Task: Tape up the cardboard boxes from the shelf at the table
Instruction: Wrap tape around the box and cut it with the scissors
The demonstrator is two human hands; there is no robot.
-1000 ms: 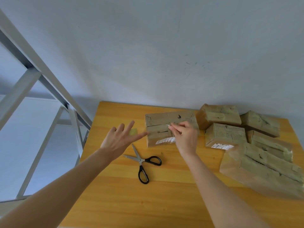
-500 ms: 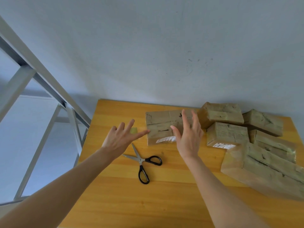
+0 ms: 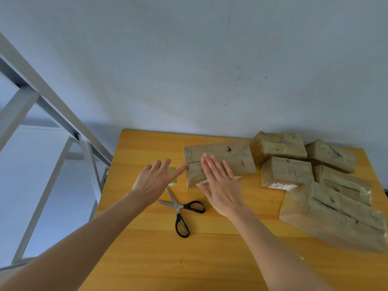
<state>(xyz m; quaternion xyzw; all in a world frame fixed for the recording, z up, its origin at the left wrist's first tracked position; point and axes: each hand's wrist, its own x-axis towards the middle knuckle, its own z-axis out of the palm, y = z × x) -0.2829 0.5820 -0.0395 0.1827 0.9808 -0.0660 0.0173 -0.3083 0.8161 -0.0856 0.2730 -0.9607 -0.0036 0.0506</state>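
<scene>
Where clear, six boxes [image 3: 286, 171] (perhaps seven)

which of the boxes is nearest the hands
The leftmost box, set apart from the other boxes on the right. The left hand reaches its left end, and the right hand overlaps its front.

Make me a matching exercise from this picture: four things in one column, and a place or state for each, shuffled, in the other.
Column one
1. scissors
2. left hand
3. right hand
4. labelled box

Column two
A. flat, fingers straight, over the long box
B. right of the long box, white sticker on its near side
C. lying on the table, blades apart
D. forefinger tip at the long box's left end

Pairs: 1-C, 2-D, 3-A, 4-B
</scene>
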